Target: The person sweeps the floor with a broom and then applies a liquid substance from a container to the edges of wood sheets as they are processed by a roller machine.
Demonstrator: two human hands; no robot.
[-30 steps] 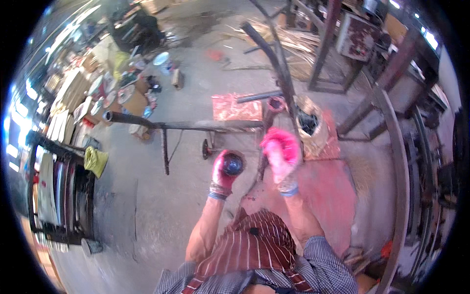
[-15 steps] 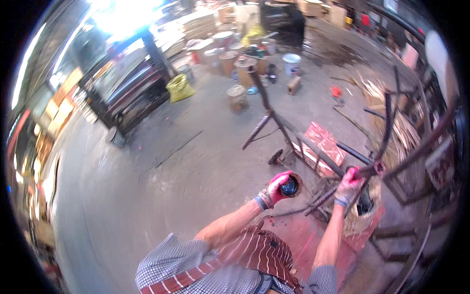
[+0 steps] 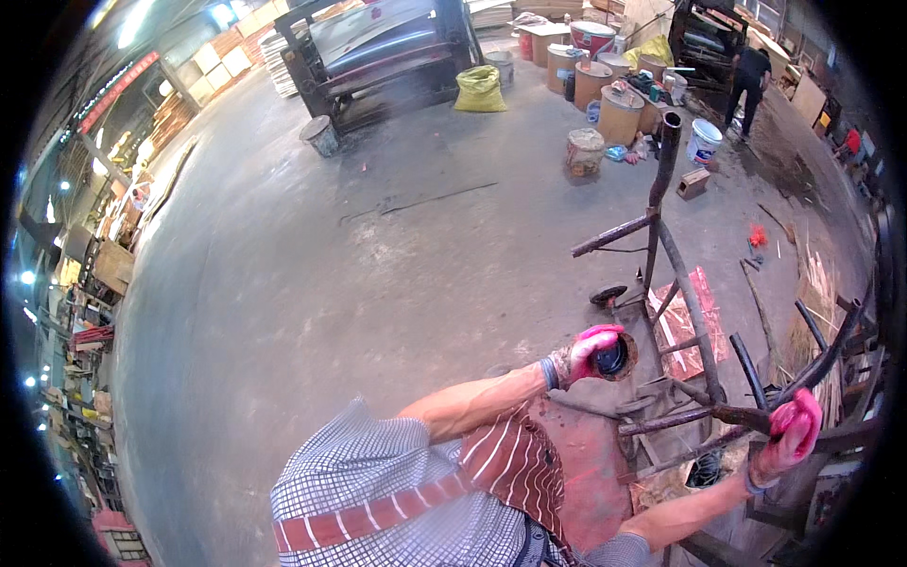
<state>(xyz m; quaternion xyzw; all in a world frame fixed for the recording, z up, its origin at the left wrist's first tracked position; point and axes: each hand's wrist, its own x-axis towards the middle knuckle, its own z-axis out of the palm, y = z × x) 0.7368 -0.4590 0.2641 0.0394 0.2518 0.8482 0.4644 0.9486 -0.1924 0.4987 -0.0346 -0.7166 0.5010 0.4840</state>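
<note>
My left hand (image 3: 584, 356), in a pink-stained glove, is closed on the side of a small round can (image 3: 612, 359) with a brownish rim and dark, shiny contents. My right hand (image 3: 792, 435), gloved the same way, is closed at the right end of a dark horizontal tube. That tube belongs to a metal frame of tubes (image 3: 694, 298) standing in front of me, its bars partly glossy black. Whether my right fingers grip the tube itself or something small against it is hidden. A small wheel (image 3: 609, 295) sits beside the frame's base.
A red-and-white board (image 3: 704, 307) lies behind the frame. More dark bars (image 3: 822, 354) and wood strips (image 3: 814, 283) crowd the right. Farther off are a brick-shaped block (image 3: 693, 183), buckets (image 3: 704, 142), drums (image 3: 619, 115), a yellow sack (image 3: 480, 90) and a person in dark clothes (image 3: 749, 83).
The view has turned, shifting the scene. My right hand has moved rightward, away from my left. My left hand still holds the can. A person at the back has come into sight.
</note>
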